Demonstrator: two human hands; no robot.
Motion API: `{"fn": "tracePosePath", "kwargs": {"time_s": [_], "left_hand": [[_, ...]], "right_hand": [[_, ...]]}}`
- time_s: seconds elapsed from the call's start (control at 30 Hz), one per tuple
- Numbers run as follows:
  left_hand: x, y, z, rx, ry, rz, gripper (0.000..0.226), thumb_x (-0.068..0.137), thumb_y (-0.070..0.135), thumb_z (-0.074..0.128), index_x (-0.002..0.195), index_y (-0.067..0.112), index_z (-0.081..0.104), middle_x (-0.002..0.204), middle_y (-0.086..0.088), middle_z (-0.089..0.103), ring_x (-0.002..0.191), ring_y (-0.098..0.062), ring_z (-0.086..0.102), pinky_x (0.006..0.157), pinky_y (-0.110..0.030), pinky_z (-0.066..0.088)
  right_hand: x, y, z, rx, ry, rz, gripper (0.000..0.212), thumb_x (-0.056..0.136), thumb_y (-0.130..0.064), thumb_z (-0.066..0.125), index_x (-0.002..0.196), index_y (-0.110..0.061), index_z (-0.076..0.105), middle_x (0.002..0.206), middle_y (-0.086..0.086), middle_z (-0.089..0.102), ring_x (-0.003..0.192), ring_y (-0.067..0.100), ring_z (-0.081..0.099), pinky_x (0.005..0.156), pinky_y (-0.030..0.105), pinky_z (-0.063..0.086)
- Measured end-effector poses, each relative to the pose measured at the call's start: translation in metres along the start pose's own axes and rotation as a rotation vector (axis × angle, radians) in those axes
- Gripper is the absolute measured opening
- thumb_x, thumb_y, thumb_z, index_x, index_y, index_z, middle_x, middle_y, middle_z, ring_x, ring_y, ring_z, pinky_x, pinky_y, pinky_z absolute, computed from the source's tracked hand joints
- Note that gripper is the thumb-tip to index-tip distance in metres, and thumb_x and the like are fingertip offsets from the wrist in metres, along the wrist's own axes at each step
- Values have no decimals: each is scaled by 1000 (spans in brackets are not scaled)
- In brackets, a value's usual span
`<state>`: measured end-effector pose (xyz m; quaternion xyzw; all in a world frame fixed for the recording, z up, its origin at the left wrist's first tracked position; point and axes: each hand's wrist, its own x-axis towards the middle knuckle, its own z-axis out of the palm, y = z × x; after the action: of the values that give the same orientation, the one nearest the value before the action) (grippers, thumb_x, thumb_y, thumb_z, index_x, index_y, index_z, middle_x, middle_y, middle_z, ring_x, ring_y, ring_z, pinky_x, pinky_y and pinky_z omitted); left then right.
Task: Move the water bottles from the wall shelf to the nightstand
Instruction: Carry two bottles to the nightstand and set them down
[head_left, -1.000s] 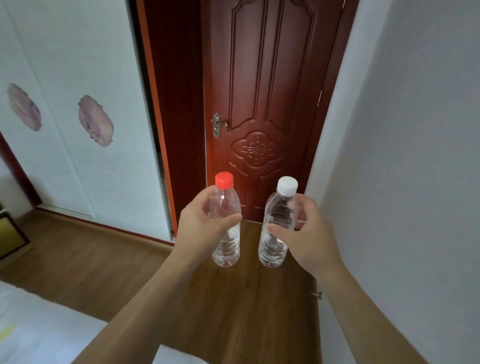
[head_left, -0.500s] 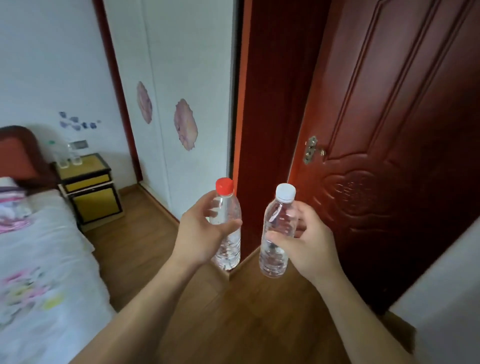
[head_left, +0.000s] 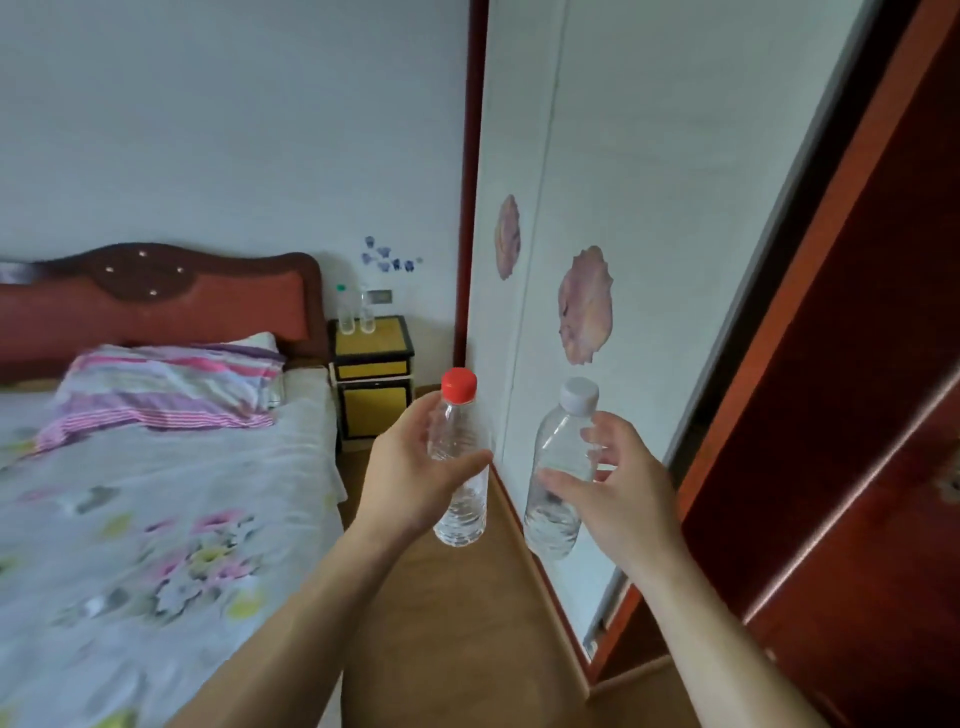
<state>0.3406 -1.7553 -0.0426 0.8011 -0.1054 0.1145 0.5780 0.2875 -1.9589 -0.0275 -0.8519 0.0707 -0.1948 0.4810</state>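
Observation:
My left hand (head_left: 415, 475) grips a clear water bottle with a red cap (head_left: 460, 512), held upright in front of me. My right hand (head_left: 618, 491) grips a second clear bottle with a white cap (head_left: 558, 452), also upright, a little to the right of the first. Far ahead, a yellow and black nightstand (head_left: 373, 364) stands between the bed and the wall corner. Two small clear bottles (head_left: 355, 312) stand on its top at the back left. The wall shelf is out of view.
A bed (head_left: 130, 499) with a floral sheet, striped pillow and red headboard fills the left. White wardrobe panels with pink decals (head_left: 586, 306) and a dark red door (head_left: 857, 415) line the right. A strip of wooden floor (head_left: 447, 623) runs between them toward the nightstand.
The view has swung left: the door slid to the right edge, and the bed and nightstand came into the middle. Both hands kept their bottles upright in front of me.

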Motion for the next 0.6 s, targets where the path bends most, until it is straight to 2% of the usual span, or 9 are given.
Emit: {"fn": "tracePosePath", "kwargs": {"time_s": [0.17,0.3,0.4,0.5,0.6], "left_hand": [[101,-30,-14,67,67,-14,63,70,34,87,126,37,59,107,18,71,99,1,67,85,-36,60],[182,-62,-18,114,121,-34,64,71,32,88,128,32,59,105,19,71,96,6,66,81,-26,58],[247,-90,-15,140,151,-46,62,72,30,88,127,30,60,104,19,70,96,7,64,77,-17,53],[318,-113,-13,173,194,-75,64,71,32,88,129,30,59,106,18,70,99,5,63,78,-18,49],[387,-128,-18,209,225,-112,63,73,31,87,128,31,58,107,17,69,99,7,62,70,-8,44]], "right_hand": [[106,-5,50,8,-64,-55,71,70,-36,83,131,-31,47,123,-16,56,106,8,56,83,23,46],[192,4,98,26,-106,-85,68,71,-34,83,129,-32,47,120,-16,56,103,8,57,75,17,43],[262,17,139,43,-139,-93,69,70,-34,84,128,-33,47,119,-17,57,104,8,57,78,20,45],[339,25,179,73,-182,-111,68,70,-34,84,127,-36,47,120,-19,57,105,6,56,85,24,46],[414,18,217,86,-250,-119,65,71,-34,83,121,-44,43,114,-24,54,99,2,54,79,21,44]]}}
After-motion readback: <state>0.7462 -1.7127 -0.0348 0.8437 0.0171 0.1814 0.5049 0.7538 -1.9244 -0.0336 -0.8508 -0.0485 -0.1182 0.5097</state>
